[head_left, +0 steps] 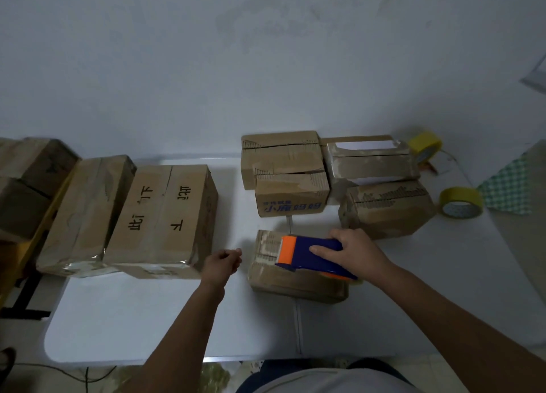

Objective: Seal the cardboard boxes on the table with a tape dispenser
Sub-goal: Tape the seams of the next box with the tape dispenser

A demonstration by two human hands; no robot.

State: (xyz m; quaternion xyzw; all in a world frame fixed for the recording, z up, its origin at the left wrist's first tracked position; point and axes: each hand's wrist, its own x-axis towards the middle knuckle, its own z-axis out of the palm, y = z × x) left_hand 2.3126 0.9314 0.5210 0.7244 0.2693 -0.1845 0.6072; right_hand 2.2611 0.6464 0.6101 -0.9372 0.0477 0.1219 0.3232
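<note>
Head view, looking down on a white table (141, 318) set against a pale wall. At the far left, brown cartons (32, 182) are stacked beyond the table's left edge. Next come two large boxes (130, 218) side by side on the table, glossy tape showing along their near edges, so these look sealed already. Bare tabletop lies between them and the left hand (222, 263), which hovers just above the surface with fingers curled in and holding nothing. Just right of it sits a small box (289, 277) near the middle of the table. The right hand (353, 252) grips a blue and orange tape dispenser (310, 252) lying across that box's top, orange end pointing left; this box seems to be the one being taped now. Behind it, a cluster of four small boxes (331, 173) has flaps gaping or torn, so sealing there appears undone. Two yellow tape rolls (443, 179) rest farther right, near a green checked cloth (508, 182). Open room lies along the table's near edge and in the gap left of centre; the right side is crowded.
</note>
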